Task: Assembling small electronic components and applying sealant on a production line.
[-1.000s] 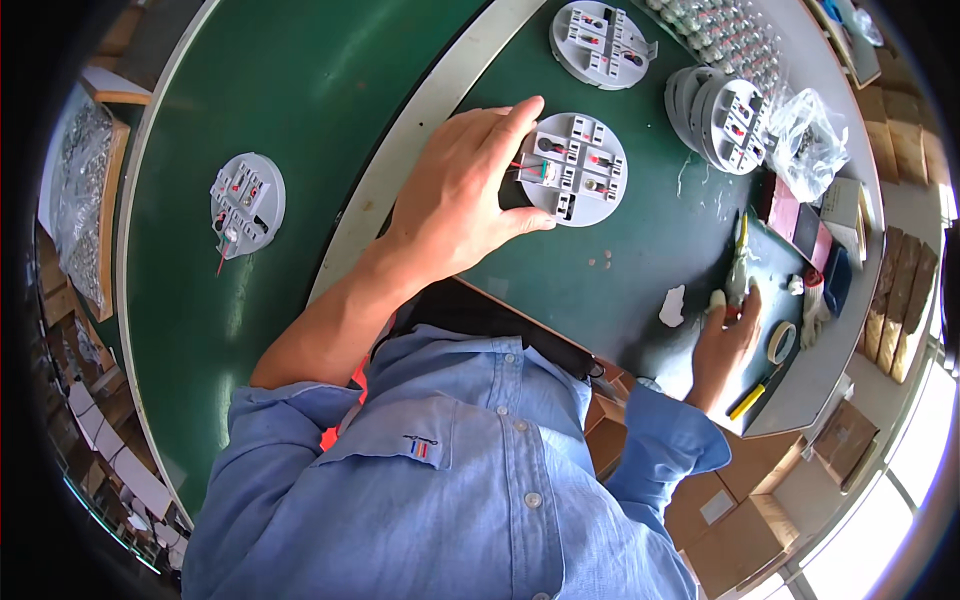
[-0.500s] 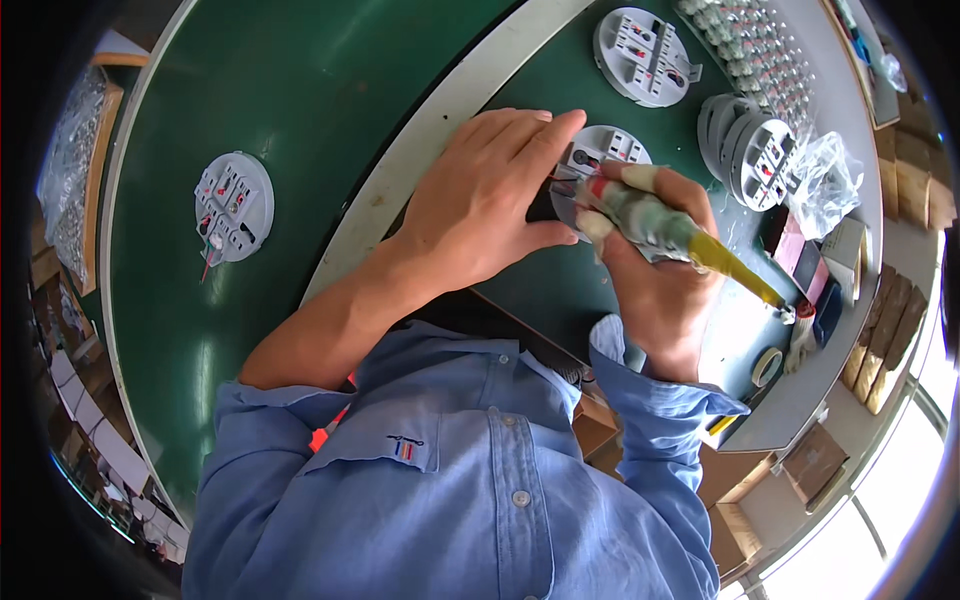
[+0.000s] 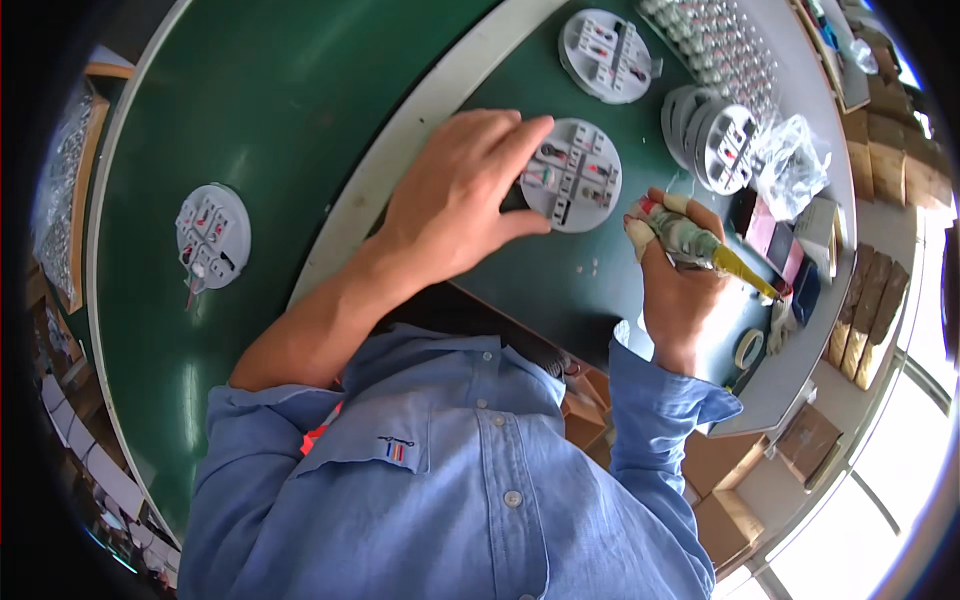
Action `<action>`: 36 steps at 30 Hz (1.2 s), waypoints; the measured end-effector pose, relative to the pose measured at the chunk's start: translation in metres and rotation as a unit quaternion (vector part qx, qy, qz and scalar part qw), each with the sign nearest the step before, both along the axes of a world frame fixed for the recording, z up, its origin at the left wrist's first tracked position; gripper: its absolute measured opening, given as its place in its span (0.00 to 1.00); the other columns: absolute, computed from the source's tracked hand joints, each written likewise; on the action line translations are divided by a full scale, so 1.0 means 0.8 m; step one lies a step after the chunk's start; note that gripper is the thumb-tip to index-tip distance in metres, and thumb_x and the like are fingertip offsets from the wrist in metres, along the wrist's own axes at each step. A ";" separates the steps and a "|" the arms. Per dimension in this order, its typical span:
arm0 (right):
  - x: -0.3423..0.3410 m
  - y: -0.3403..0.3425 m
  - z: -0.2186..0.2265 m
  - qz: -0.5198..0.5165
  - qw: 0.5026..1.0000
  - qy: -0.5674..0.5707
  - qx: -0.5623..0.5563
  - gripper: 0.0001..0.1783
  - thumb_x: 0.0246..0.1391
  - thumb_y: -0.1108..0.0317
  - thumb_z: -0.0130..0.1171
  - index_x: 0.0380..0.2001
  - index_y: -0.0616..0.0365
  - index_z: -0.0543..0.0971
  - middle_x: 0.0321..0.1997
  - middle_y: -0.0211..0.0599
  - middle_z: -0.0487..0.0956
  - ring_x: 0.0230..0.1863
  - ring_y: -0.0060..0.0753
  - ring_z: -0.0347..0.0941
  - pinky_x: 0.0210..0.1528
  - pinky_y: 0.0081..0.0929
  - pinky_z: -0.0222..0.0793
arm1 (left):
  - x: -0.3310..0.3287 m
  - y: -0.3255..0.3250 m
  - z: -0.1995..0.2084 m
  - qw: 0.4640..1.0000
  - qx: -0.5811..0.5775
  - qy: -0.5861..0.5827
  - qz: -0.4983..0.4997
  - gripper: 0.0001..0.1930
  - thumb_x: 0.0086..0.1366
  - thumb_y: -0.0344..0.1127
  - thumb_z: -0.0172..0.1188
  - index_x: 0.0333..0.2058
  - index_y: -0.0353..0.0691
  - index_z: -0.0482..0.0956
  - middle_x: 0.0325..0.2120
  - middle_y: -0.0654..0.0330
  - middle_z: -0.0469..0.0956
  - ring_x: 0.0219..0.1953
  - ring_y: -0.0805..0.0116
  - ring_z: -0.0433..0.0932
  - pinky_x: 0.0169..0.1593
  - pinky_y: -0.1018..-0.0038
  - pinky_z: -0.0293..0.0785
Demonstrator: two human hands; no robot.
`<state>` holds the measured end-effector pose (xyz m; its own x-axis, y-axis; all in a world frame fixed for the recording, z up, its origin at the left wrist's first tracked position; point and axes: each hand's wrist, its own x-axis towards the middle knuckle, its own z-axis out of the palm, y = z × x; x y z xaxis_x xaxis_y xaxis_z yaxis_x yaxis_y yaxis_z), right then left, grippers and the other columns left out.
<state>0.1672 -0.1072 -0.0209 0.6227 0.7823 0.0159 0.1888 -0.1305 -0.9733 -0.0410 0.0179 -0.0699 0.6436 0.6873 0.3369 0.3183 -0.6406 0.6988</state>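
Note:
A round grey plastic plate (image 3: 583,176) with several slots, small dark parts and wires lies in front of me on the green bench. My left hand (image 3: 450,195) rests at its left rim, thumb at the lower edge and index finger at the upper edge, holding it between them. To the right of the plate, my right hand (image 3: 683,262) is closed round a green, film-wrapped hand tool (image 3: 690,240) with a red front and a yellow tail. Wraps cover some of my right fingertips. The tool stands apart from the plate; its tip is hard to make out.
Another grey plate (image 3: 607,55) lies beyond, beside a stack of plates (image 3: 722,150) and rows of small clear parts (image 3: 715,45). A lone plate (image 3: 214,238) sits left, past the pale dividing strip (image 3: 440,110). Plastic bag (image 3: 793,165) and tape roll (image 3: 748,348) lie right.
My right hand has drawn the tool back from the plate, to the right and slightly nearer, uncovering the plate. My left hand stays at the plate's rim. The whole view has shifted a little.

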 end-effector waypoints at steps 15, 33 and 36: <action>-0.009 0.036 0.020 0.209 0.939 -0.219 -0.166 0.25 0.57 0.86 0.71 0.56 0.61 0.79 0.59 0.48 0.87 0.53 0.38 0.87 0.55 0.30 0.83 | 0.006 0.005 -0.010 1.000 0.010 0.016 0.005 0.47 0.47 0.32 0.85 0.68 0.41 0.77 0.61 0.54 0.79 0.64 0.52 0.77 0.69 0.58 0.70; 0.096 -0.111 -0.012 -0.099 0.979 0.017 -0.175 0.24 0.65 0.69 0.73 0.60 0.67 0.79 0.48 0.49 0.89 0.46 0.37 0.87 0.50 0.28 0.83 | 0.002 -0.003 0.003 0.999 0.047 0.019 0.006 0.44 0.49 0.34 0.85 0.66 0.38 0.76 0.56 0.52 0.79 0.60 0.51 0.78 0.68 0.57 0.72; 0.073 -0.115 0.014 -0.219 0.871 -0.338 -0.281 0.26 0.65 0.72 0.71 0.64 0.64 0.80 0.53 0.43 0.87 0.46 0.33 0.84 0.47 0.27 0.80 | -0.004 0.004 0.008 0.999 0.045 0.023 0.013 0.45 0.49 0.34 0.85 0.67 0.39 0.75 0.57 0.52 0.79 0.61 0.51 0.78 0.68 0.58 0.71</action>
<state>0.2257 -0.1994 -0.0099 0.8601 0.4747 0.1867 0.5068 -0.7538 -0.4182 -0.0439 0.0210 -0.0636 0.6424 0.6719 0.3686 0.3654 -0.6913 0.6233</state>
